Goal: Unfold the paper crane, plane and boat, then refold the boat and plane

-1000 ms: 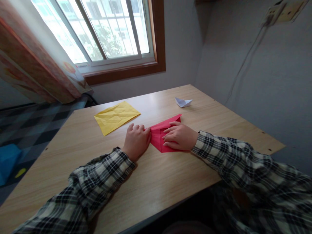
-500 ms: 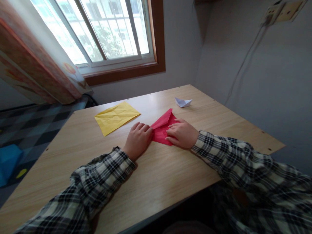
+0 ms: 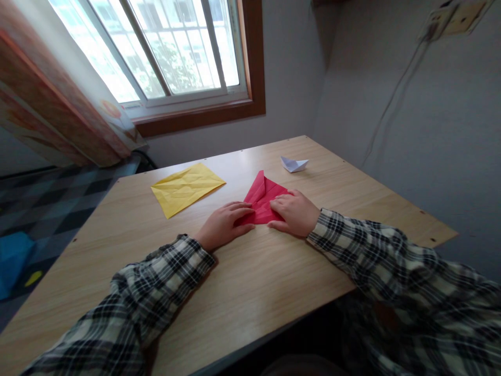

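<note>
— What is changed since a second ago?
— The red paper (image 3: pixel 261 201) is swung round; its tip is now aimed at twelve o'clock.
— And the hands?
— It is pinned flat by the left hand (image 3: pixel 224 225), fingers extended, and the right hand (image 3: pixel 295 213), fingers curled.
— Around them?
— A yellow sheet (image 3: pixel 186 187) is seen at ten o'clock, a white paper boat (image 3: pixel 294 164) at one, on the table (image 3: pixel 250 282).
</note>
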Tool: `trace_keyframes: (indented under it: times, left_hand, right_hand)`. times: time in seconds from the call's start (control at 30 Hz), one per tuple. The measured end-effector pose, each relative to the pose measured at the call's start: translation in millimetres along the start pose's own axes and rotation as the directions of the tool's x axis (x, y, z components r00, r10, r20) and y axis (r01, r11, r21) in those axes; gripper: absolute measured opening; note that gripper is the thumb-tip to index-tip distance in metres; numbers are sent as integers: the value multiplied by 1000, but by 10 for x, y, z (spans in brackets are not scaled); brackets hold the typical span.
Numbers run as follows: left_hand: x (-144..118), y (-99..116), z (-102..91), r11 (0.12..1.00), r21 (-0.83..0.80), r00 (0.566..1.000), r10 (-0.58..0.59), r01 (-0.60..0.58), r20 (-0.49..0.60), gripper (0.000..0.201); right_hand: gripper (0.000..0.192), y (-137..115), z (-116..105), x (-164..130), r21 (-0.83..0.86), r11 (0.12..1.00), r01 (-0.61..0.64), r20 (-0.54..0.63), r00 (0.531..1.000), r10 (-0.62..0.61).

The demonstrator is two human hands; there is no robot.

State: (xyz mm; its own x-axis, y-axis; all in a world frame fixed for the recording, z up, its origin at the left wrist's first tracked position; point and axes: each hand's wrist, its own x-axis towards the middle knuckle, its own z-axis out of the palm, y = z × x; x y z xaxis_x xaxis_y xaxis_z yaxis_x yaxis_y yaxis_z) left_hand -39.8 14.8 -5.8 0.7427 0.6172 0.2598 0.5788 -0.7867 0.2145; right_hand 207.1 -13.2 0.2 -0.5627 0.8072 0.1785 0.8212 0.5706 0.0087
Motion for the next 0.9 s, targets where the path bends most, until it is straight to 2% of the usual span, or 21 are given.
trace_keyframes:
  times: [0.17, 0.33, 0.57, 0.7, 0.9]
  left_hand:
    - [7, 17, 16, 1000, -19, 999, -23, 23, -21, 34]
    - [19, 71, 15, 999, 32, 999, -43, 43, -22, 33]
    - [9, 145, 34, 990, 137, 999, -10, 15, -35, 32]
    - [12, 145, 53, 992, 123, 998, -26, 34, -64, 32]
    - [15, 139, 41, 992, 117, 996, -32, 41, -79, 32]
  right_hand:
    - [49, 18, 9, 11, -2, 1000, -18, 17, 1000, 19]
    - [41, 50, -12, 22, -16, 999, -37, 17, 999, 37]
    - [27, 38, -57, 20, -5, 997, 74, -9, 997, -74]
    - [29, 38, -45, 14, 22, 993, 119, -37, 992, -118]
    - [28, 41, -43, 10, 37, 992, 118, -43, 992, -117]
